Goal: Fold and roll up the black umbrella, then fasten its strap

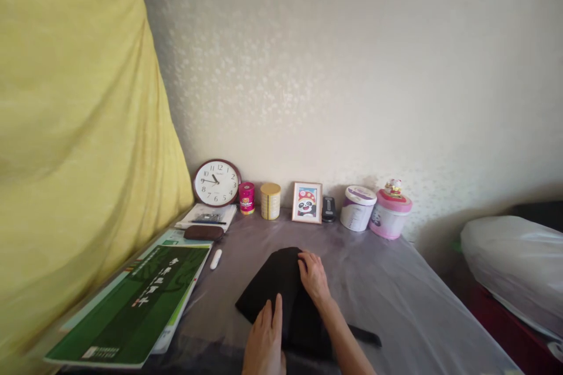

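A black cloth item point(270, 281), partly folded, lies on the grey-covered table in front of me; its exact kind does not show. From its lower right a narrow black strap point(365, 335) sticks out beyond my forearm. My left hand point(266, 331) rests on the near left part of the cloth with its fingers stretched out together. At the upper right edge of the cloth, my right hand point(313, 275) has its fingers bent and the thumb close by, gripping the fabric there. My forearm hides part of the cloth's right side.
Left are green booklets point(132, 310), a white stick-like item point(216, 259) and a brown case point(203, 232). Along the wall stand a clock point(217, 183), a pink can point(247, 198), a yellow-lidded can point(270, 201), a panda picture frame point(307, 203) and two tubs point(357, 209). A yellow curtain point(83, 99) hangs left.
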A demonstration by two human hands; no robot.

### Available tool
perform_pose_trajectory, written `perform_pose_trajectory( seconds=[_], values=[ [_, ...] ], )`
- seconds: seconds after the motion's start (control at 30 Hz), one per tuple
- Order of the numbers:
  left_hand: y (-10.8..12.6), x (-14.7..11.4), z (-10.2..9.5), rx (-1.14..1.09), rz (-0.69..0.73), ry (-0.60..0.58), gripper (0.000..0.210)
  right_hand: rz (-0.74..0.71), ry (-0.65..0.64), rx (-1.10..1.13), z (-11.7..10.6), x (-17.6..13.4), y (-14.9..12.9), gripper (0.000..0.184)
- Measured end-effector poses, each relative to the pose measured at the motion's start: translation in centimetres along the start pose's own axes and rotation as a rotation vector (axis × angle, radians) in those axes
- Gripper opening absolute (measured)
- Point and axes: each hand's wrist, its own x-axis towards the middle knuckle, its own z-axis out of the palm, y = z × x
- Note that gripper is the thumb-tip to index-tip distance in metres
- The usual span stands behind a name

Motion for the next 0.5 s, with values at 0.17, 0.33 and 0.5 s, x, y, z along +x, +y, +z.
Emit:
perform_pose_trajectory(
  seconds=[0.17, 0.33, 0.5],
  values=[
    [-0.1, -0.2, -1.1, 0.109, -0.025, 0.030, 0.094, 0.106, -0.010, 0.124, -2.2, -3.6, 2.8, 0.027],
    [-0.7, 0.1, -2.6, 0.054, -0.013, -0.003, 0.090, 0.280, -0.071, 0.230, -4.3, -4.7, 4.8, 0.031],
    [-1.4, -0.2, -5.9, -0.505, -0.056, -0.129, 0.082, 0.415, -0.046, 0.486, -6.0, -4.8, 6.2, 0.027]
  ],
)
